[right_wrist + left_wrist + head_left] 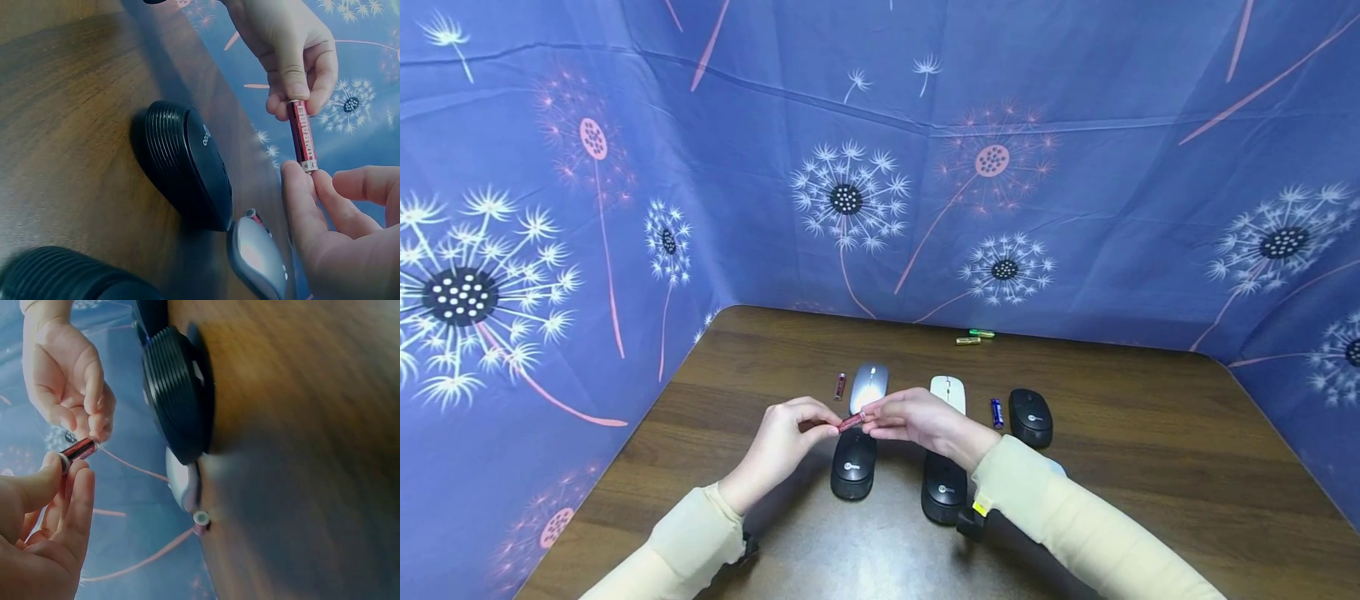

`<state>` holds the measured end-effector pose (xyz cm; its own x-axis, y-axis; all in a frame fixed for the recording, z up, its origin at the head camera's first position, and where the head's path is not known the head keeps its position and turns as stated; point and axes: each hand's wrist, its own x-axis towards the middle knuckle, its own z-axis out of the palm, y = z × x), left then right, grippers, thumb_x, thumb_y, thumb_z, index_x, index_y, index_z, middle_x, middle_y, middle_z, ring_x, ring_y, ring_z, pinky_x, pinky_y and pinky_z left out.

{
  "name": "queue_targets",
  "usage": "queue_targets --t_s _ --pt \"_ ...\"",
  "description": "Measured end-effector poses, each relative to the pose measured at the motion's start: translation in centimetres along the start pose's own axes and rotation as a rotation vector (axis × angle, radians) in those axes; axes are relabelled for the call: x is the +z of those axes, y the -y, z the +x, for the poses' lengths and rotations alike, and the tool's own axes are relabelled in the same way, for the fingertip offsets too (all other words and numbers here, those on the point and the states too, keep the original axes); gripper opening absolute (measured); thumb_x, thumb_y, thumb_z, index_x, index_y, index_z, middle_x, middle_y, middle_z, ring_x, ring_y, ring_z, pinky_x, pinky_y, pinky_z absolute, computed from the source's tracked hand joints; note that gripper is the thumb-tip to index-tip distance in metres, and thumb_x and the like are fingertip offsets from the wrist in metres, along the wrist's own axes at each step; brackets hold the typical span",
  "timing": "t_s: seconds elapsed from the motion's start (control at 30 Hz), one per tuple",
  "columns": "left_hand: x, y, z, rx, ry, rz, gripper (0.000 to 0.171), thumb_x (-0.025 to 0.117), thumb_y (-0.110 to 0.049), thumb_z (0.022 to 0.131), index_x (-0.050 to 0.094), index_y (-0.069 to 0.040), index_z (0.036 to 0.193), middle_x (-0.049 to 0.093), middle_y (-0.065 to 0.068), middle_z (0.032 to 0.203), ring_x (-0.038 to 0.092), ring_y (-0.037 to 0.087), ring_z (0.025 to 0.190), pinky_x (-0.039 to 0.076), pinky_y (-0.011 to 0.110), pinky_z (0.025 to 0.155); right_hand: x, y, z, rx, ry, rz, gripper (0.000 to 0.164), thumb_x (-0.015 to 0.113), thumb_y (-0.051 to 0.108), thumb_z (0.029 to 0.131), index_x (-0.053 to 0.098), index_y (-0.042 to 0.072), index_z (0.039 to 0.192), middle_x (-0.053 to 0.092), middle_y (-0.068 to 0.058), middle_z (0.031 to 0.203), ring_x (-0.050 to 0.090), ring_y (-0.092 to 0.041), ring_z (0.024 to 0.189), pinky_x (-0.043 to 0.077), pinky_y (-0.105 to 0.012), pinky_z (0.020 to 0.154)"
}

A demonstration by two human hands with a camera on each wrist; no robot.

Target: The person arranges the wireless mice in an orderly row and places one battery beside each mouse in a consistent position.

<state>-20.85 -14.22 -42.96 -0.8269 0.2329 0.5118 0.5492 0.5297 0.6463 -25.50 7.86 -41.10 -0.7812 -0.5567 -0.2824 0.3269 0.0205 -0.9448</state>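
A red AAA-looking battery [852, 422] is held up above the mice. Thumb and fingers of my left hand [785, 440] pinch one end of it. At the other end are the fingertips of my right hand [928, 421]; in the right wrist view its thumb stands apart from the battery [302, 134]. Below the battery sits a black mouse [853, 467], with a silver mouse [870, 387] just behind it. A second red battery [839, 386] lies left of the silver mouse. My right hand partly covers a white mouse [950, 391].
Another black mouse [944, 490] lies under the right forearm. Farther right are a blue battery [997, 413] and a black mouse [1031, 417]. Two batteries, one green [982, 333] and one gold [967, 341], lie near the wooden table's [760, 350] back edge, before a blue dandelion-print cloth [737, 208].
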Motion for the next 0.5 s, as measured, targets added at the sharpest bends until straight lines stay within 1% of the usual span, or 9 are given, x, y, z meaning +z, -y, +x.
queue_targets --t_s 0.13,0.23,0.33,0.43,0.5 --pt "-0.3 0.6 -0.5 -0.016 -0.001 0.007 0.012 0.079 -0.008 0.073 0.075 -0.017 0.081 0.068 -0.009 0.08 0.062 0.003 0.074 0.052 0.022 0.064 0.5 0.2 0.6 -0.001 0.009 -0.04 0.032 0.046 -0.002 0.093 0.053 -0.018 0.119 0.068 -0.02 0.102 0.068 -0.017 0.088 0.053 -0.034 0.087" --pt "-0.4 0.9 -0.8 -0.004 0.006 0.017 0.012 0.079 -0.008 0.073 0.075 -0.016 0.08 0.068 -0.009 0.08 0.062 0.002 0.074 0.053 0.022 0.064 0.8 0.3 1.1 0.0 0.018 -0.073 0.031 0.046 -0.001 0.092 0.054 -0.018 0.118 0.068 -0.021 0.103 0.068 -0.017 0.089 0.053 -0.034 0.088" --pt "-0.4 1.1 -1.0 0.011 0.022 0.02 0.011 0.079 -0.008 0.073 0.075 -0.016 0.08 0.068 -0.009 0.079 0.061 0.002 0.073 0.053 0.022 0.064 1.0 0.2 1.6 -0.003 0.016 -0.105 0.03 0.047 -0.001 0.093 0.056 -0.017 0.116 0.067 -0.021 0.103 0.067 -0.018 0.088 0.053 -0.034 0.087" --pt "-0.4 1.2 -1.1 0.006 0.045 0.023 0.01 0.079 -0.008 0.072 0.074 -0.015 0.079 0.068 -0.009 0.077 0.061 0.001 0.072 0.053 0.021 0.064 1.2 -0.1 2.0 -0.014 0.017 -0.143 0.029 0.047 0.0 0.093 0.057 -0.016 0.115 0.067 -0.021 0.101 0.067 -0.018 0.085 0.054 -0.034 0.084" --pt "-0.3 1.3 -1.2 0.001 0.058 0.027 0.01 0.08 -0.009 0.072 0.074 -0.014 0.078 0.068 -0.009 0.077 0.06 0.0 0.071 0.053 0.02 0.064 1.3 -0.4 2.3 -0.017 0.013 -0.176 0.028 0.047 0.001 0.094 0.058 -0.016 0.114 0.067 -0.021 0.102 0.066 -0.016 0.082 0.055 -0.032 0.08"
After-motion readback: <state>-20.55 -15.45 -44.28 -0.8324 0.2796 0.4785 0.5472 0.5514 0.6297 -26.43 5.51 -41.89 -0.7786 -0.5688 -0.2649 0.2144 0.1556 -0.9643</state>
